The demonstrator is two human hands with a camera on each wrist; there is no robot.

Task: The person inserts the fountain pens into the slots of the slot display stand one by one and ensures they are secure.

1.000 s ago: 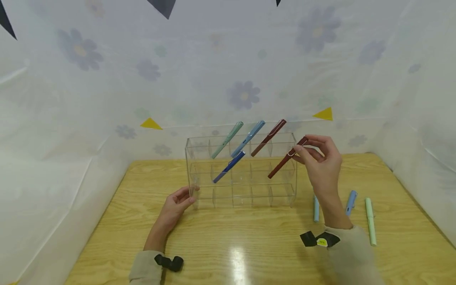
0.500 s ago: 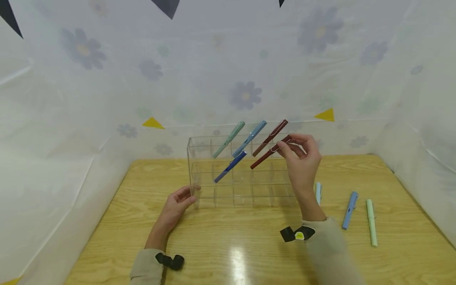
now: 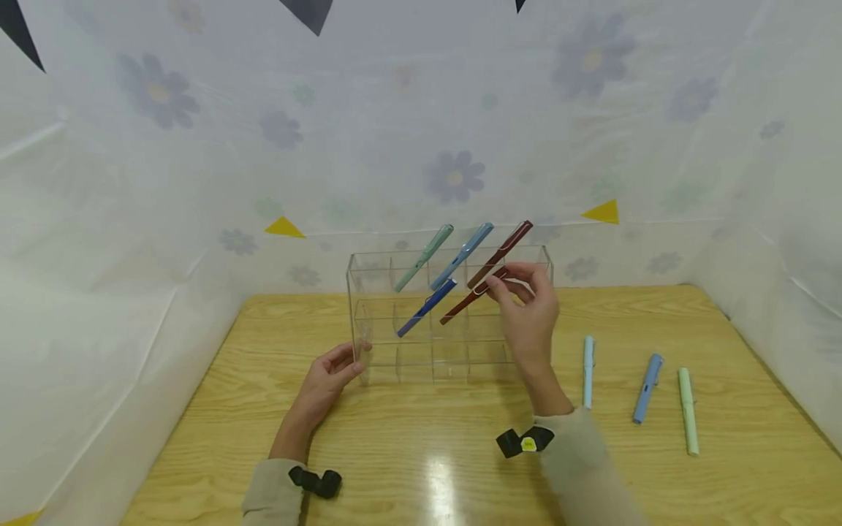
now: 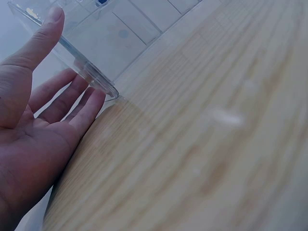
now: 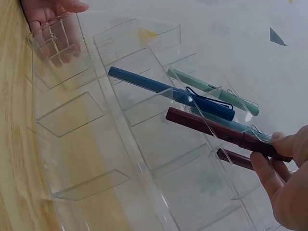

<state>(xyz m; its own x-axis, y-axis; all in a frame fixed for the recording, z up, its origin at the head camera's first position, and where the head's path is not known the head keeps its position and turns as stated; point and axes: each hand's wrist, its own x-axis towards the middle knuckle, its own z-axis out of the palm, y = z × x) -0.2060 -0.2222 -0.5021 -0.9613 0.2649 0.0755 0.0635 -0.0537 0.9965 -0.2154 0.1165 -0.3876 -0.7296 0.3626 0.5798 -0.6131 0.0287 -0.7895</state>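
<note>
1. Dark red pen [image 3: 464,301]: located in right hand [image 3: 531,313], at middle tier of clear rack [image 3: 450,356]. Tilts, clip end up to the right, lower end down to the left, just beside blue pen [image 3: 426,308]. Contact of lower end with rack: cannot tell.
2. Right hand, grip: grasps dark red pen near clip end, pinched between thumb and fingers. Held before right-hand part of rack.
3. Left hand [image 3: 331,372], grip: relaxed rather than clenched. Touches lower left corner of rack, fingers nearly straight, thumb extended.
4. Clear rack: stands on table [image 3: 388,453]. Built in three tiers, split by thin upright dividers.
5. Blue pen: leans in middle tier, to left of held pen, at similar slant.
6. Top tier, from left: green pen [image 3: 424,257], light blue pen [image 3: 463,256], second dark red pen [image 3: 500,253]. All lean to the right, with upper ends above rim.
7. On table, right of rack, from left: pale blue pen [image 3: 588,372], mid-blue pen [image 3: 648,389], pale green pen [image 3: 688,413]. Lie well apart from one another.
8. At both wrists: beige sleeves [image 3: 585,456], black devices [image 3: 316,483].
9. Table: wood-grained, with bright reflection near front.
10. Behind table: white sheeting [image 3: 368,109], flower-printed, with yellow triangles [image 3: 285,228] low down.
</note>
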